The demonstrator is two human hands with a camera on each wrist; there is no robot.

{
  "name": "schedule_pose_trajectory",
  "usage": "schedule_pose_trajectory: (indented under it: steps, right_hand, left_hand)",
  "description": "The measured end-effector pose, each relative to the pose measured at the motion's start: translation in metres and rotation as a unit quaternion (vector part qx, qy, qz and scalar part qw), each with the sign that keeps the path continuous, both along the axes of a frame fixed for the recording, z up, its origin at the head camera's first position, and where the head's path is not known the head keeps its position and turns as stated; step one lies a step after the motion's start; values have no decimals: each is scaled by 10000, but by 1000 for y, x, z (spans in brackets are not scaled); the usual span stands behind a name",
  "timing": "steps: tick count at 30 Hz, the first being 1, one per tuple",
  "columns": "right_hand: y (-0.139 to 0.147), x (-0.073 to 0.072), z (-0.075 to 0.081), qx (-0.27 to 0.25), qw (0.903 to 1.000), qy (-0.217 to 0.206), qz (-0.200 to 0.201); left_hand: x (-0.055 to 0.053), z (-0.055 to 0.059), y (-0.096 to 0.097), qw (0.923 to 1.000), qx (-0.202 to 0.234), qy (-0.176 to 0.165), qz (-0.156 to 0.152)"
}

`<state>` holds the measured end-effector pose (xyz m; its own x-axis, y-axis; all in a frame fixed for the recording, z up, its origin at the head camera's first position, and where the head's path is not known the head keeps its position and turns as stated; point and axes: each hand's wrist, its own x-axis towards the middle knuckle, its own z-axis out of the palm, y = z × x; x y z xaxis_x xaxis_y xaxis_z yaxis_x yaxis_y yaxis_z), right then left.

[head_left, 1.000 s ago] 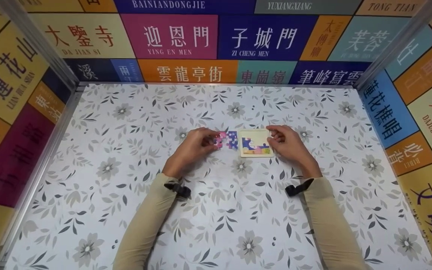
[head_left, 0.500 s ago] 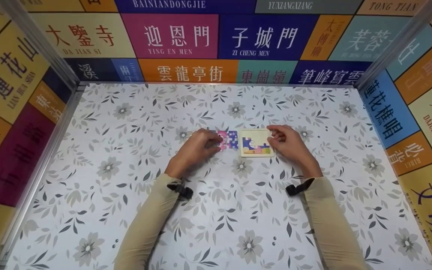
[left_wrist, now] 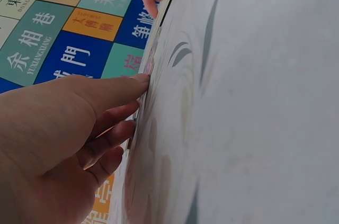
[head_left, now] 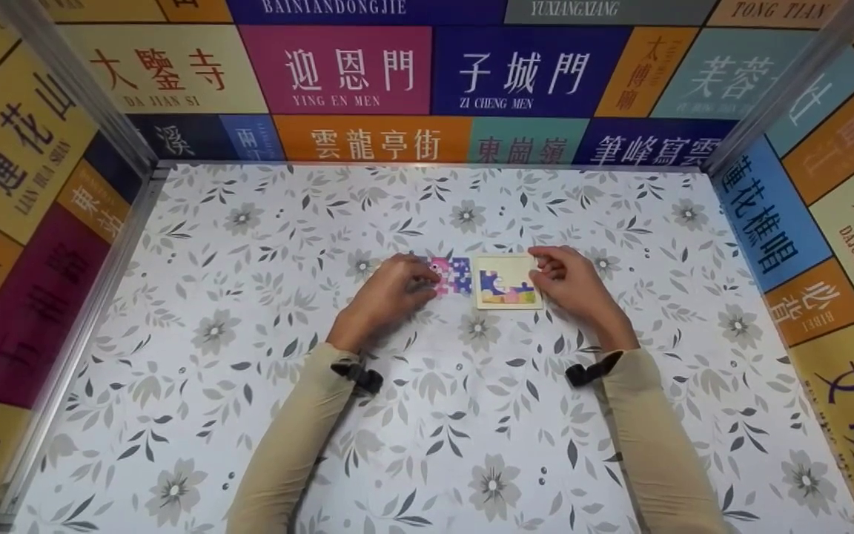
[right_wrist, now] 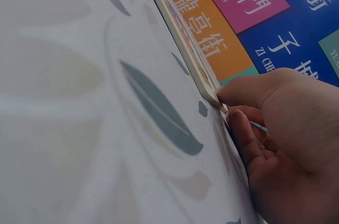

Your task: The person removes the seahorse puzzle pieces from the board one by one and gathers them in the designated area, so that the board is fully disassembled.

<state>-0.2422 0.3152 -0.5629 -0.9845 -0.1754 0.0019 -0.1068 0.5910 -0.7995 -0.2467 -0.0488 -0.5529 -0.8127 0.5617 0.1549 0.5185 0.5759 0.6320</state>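
In the head view, a small block of pink and purple jigsaw pieces (head_left: 459,275) lies on the table, left of a cream puzzle tray (head_left: 514,263). Several pieces fill the tray's lower part; its upper part is bare. My left hand (head_left: 391,295) holds the block at its left side, thumb and fingertips on its edge. Seen from the left wrist, the thumb of my left hand (left_wrist: 58,134) touches a thin pinkish edge; the fingers partly hide it. My right hand (head_left: 574,285) grips the tray's right side. In the right wrist view, its thumb meets the tray's corner (right_wrist: 204,83).
A white cloth with grey flowers and leaves covers the table (head_left: 427,445). Panels with large lettering (head_left: 338,74) stand along the back and both sides, with metal rails (head_left: 78,297) at the corners and edges. A dark band sits on each wrist.
My left hand has shifted slightly right, and the pink pieces sit closer against the purple ones, with the fingers covering their left part. My right hand and the tray stay nearly still.
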Motion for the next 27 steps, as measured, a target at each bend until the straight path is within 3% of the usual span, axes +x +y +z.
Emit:
schedule_pose_trajectory:
  steps: [12, 19, 27]
  right_hand:
    - [1, -1, -3, 18, 9999, 142, 1]
    - [0, -1, -3, 2, 9999, 154, -21]
    - [0, 0, -2, 23, 10000, 63, -65]
  left_hand:
    - [1, 2, 11, 9996, 174, 204, -117]
    - [4, 6, 32, 9985, 186, 270, -445]
    - [2, 11, 60, 9987, 74, 241, -452]
